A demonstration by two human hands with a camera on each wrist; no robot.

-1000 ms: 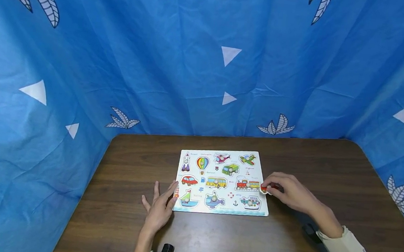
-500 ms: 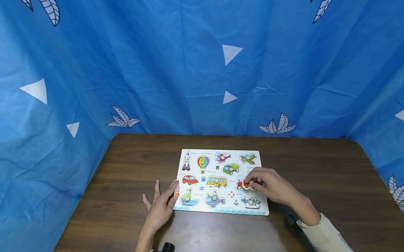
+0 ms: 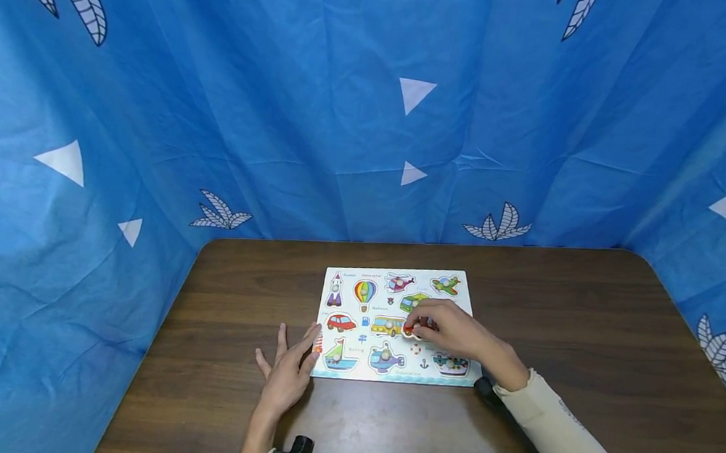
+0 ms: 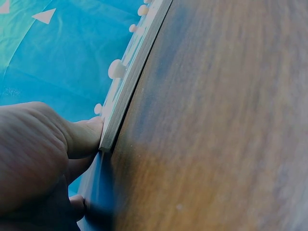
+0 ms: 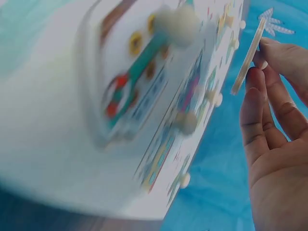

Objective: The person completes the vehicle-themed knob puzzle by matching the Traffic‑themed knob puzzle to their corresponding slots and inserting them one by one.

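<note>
A white puzzle board (image 3: pixel 427 276) with pictures of vehicles lies on the wooden table. My right hand (image 3: pixel 451 330) holds a small red puzzle piece (image 3: pixel 408 331) above the board, just right of the yellow bus piece (image 3: pixel 386 325). In the right wrist view this flat wooden piece (image 5: pixel 248 57) is seen edge-on, its knob between thumb and fingers. The right hand hides the train picture. At the board's lower left edge is my left hand (image 3: pixel 286 376), fingers spread. The left wrist view shows its thumb (image 4: pixel 86 137) pressing on the board's corner. A red car picture (image 3: pixel 341 323) shows near that hand.
Other pictures on the board include a balloon (image 3: pixel 365 292), a submarine (image 3: pixel 386 360) and a ship (image 3: pixel 451 365). Round knobs (image 4: pixel 116 69) stand up from several pieces. A blue curtain (image 3: pixel 322 106) hangs behind and beside the table (image 3: pixel 566 297).
My right hand has moved left with the red piece, from the board's right edge across the train to beside the bus. The left hand stays at the board's left edge.
</note>
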